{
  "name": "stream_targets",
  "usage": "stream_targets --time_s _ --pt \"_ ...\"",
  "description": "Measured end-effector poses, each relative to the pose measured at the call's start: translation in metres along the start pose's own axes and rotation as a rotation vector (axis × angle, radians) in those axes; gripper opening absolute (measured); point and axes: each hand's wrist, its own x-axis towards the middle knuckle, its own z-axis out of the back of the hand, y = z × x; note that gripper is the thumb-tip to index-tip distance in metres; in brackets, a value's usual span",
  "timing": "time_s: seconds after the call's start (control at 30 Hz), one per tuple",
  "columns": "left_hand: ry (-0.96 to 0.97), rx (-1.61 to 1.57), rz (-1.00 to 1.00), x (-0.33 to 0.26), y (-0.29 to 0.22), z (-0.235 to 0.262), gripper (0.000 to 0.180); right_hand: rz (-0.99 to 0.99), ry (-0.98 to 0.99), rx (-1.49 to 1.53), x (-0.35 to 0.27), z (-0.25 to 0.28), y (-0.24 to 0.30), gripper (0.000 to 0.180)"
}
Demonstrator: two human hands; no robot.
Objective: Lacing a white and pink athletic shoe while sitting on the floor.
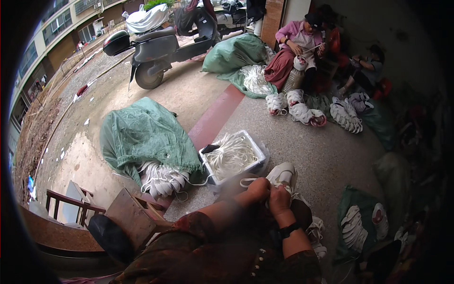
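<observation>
A white shoe [282, 174] points away from me, just past my two hands, which meet close together over its near end. My left hand [258, 190] is closed, and a loop of white shoelace [245, 181] comes out beside its fingers. My right hand [279, 199], with a dark band on the wrist, is closed against the shoe's opening; what its fingertips pinch is hidden. Beyond my left hand stands a white foam box [258, 152] full of loose white shoelaces [231, 154], with a small black item [210, 148] on its corner.
A green sack [146, 130] spilling white shoes [163, 179] lies at left, near a wooden stool [130, 213]. More shoes [353, 227] sit in a sack at right. Two people [302, 42] work at the back right, by shoe bundles [300, 112]. A scooter [161, 49] stands behind.
</observation>
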Motion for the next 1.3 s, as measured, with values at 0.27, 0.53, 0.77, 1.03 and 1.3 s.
stream_targets --time_s 0.27,0.53,0.77,1.03,1.3 --pt "-0.019 -0.08 -0.067 -0.006 -0.008 0.005 0.01 -0.001 0.245 0.028 -0.044 0.096 -0.027 0.005" --pt "0.242 -0.273 -0.523 -0.029 -0.038 0.013 0.016 -0.101 0.007 0.509 -0.018 0.081 -0.029 0.002" --pt "0.025 -0.073 -0.368 -0.015 -0.008 0.016 0.015 -0.104 0.052 0.401 -0.015 0.064 -0.026 0.012" --pt "-0.079 0.255 -0.515 -0.008 0.003 0.002 0.012 0.045 0.217 0.269 -0.022 0.055 -0.042 0.02" --pt "0.014 0.79 -0.506 -0.021 -0.039 -0.003 0.008 -0.551 0.023 1.108 -0.028 0.036 -0.058 0.009"
